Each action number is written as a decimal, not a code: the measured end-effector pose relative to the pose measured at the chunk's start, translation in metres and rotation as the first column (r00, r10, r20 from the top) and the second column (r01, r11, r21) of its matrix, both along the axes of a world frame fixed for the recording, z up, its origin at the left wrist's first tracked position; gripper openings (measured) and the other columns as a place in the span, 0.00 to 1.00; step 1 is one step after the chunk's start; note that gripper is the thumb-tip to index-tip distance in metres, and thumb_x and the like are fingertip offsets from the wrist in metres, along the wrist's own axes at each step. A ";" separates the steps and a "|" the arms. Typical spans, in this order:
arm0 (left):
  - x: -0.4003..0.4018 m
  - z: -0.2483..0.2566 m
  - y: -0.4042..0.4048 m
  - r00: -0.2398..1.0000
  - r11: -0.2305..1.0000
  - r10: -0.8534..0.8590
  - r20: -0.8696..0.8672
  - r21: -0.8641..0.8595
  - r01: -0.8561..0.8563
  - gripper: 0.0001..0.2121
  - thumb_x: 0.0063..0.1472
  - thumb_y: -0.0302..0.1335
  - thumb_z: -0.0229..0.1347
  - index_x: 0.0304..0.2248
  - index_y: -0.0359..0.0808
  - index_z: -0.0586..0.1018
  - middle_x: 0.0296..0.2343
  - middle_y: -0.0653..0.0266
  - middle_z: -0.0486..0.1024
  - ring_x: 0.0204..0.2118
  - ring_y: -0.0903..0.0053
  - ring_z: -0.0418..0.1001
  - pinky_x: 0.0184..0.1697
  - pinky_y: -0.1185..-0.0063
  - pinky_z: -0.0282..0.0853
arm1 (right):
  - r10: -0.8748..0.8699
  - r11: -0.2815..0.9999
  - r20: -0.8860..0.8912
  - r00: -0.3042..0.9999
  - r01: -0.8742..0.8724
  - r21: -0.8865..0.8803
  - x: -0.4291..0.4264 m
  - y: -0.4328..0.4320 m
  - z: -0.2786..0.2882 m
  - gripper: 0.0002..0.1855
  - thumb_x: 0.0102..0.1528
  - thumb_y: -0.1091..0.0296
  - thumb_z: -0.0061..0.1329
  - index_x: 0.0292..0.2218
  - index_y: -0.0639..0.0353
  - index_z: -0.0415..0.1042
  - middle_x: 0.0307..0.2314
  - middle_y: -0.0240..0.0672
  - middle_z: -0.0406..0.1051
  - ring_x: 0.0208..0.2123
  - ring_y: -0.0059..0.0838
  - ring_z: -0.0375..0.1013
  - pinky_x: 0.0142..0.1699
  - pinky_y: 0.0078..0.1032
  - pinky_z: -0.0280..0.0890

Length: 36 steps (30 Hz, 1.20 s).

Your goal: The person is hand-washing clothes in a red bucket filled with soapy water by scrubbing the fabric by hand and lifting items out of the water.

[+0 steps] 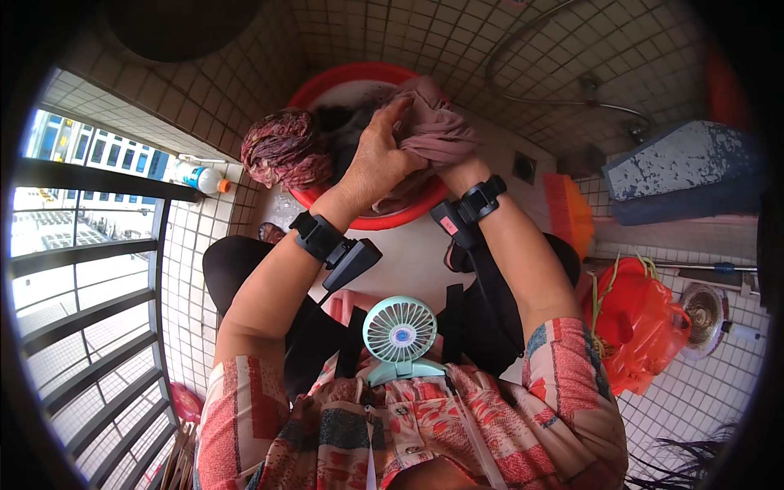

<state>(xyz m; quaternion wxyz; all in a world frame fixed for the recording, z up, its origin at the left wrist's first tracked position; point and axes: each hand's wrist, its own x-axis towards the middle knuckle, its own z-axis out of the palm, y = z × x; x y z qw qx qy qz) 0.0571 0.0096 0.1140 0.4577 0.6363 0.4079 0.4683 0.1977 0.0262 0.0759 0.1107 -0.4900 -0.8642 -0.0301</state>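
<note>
A red plastic basin [401, 219] stands on the floor between my feet, holding soapy water and dark wet cloth. Both my hands are over it with a mauve cloth [438, 131]. My left hand [389, 144] lies against the cloth's left side, thumb and fingers partly spread; whether it grips is unclear. My right hand [463, 171] is at the cloth's lower right, its fingers hidden under the fabric, which hangs over it. A twisted bundle of patterned red cloth [285, 150] rests on the basin's left rim. The mauve cloth's lower part hangs into the basin.
A metal railing [92, 254] runs along the left, near a plastic bottle with an orange cap [211, 180] on a tiled ledge. At right are an orange-red broom head [566, 208], a red plastic bag [652, 331] and a floor drain [524, 166]. A shower hose [527, 98] hangs on the wall.
</note>
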 end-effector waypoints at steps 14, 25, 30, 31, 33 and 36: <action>-0.020 0.021 -0.008 0.936 0.869 -0.350 0.051 -0.355 0.344 0.10 0.43 0.16 0.49 0.29 0.26 0.75 0.21 0.73 0.71 0.23 0.91 0.65 0.26 0.89 0.63 | -0.134 0.990 -0.001 0.991 0.134 -0.039 -0.008 0.002 -0.003 0.21 0.41 0.46 0.49 0.30 0.52 0.65 0.28 0.31 0.66 0.30 0.29 0.67 0.34 0.26 0.61; -0.012 0.009 -0.008 0.927 0.859 -0.374 0.041 -0.361 0.362 0.12 0.42 0.18 0.51 0.31 0.25 0.73 0.21 0.69 0.71 0.24 0.85 0.67 0.27 0.86 0.64 | -0.058 0.989 0.168 0.984 0.079 -0.122 -0.009 0.007 0.017 0.17 0.46 0.48 0.44 0.29 0.52 0.65 0.25 0.31 0.65 0.28 0.29 0.65 0.31 0.25 0.58; -0.004 -0.002 -0.011 0.992 0.998 -0.062 -0.113 -0.015 0.061 0.22 0.39 0.21 0.53 0.39 0.25 0.70 0.30 0.55 0.72 0.35 0.73 0.70 0.40 0.80 0.64 | -0.137 0.962 -0.437 0.889 0.014 -0.273 -0.002 0.007 -0.002 0.22 0.50 0.46 0.43 0.35 0.57 0.63 0.29 0.35 0.66 0.31 0.30 0.65 0.36 0.25 0.60; -0.002 -0.004 -0.008 0.994 0.999 -0.006 -0.112 0.046 0.011 0.24 0.39 0.21 0.53 0.41 0.25 0.68 0.31 0.52 0.72 0.36 0.69 0.70 0.42 0.79 0.63 | -0.174 0.948 -0.608 0.775 -0.036 -0.317 0.000 0.008 -0.011 0.23 0.51 0.46 0.43 0.37 0.58 0.63 0.30 0.36 0.66 0.31 0.30 0.65 0.37 0.26 0.61; -0.001 -0.004 -0.006 0.993 0.998 -0.060 -0.106 0.005 0.061 0.25 0.39 0.21 0.53 0.42 0.24 0.68 0.33 0.51 0.72 0.38 0.69 0.70 0.44 0.79 0.62 | -0.250 0.918 -0.830 0.498 -0.151 -0.367 0.003 0.013 -0.030 0.25 0.52 0.47 0.43 0.40 0.60 0.62 0.32 0.38 0.66 0.32 0.31 0.66 0.39 0.26 0.61; -0.009 0.006 -0.002 0.954 0.910 -0.300 0.015 -0.295 0.291 0.22 0.40 0.19 0.53 0.40 0.23 0.71 0.30 0.59 0.73 0.35 0.78 0.69 0.43 0.82 0.63 | -0.292 0.892 -0.916 0.274 -0.269 -0.364 0.000 0.025 -0.054 0.25 0.50 0.51 0.47 0.41 0.61 0.61 0.32 0.38 0.67 0.33 0.31 0.66 0.40 0.26 0.61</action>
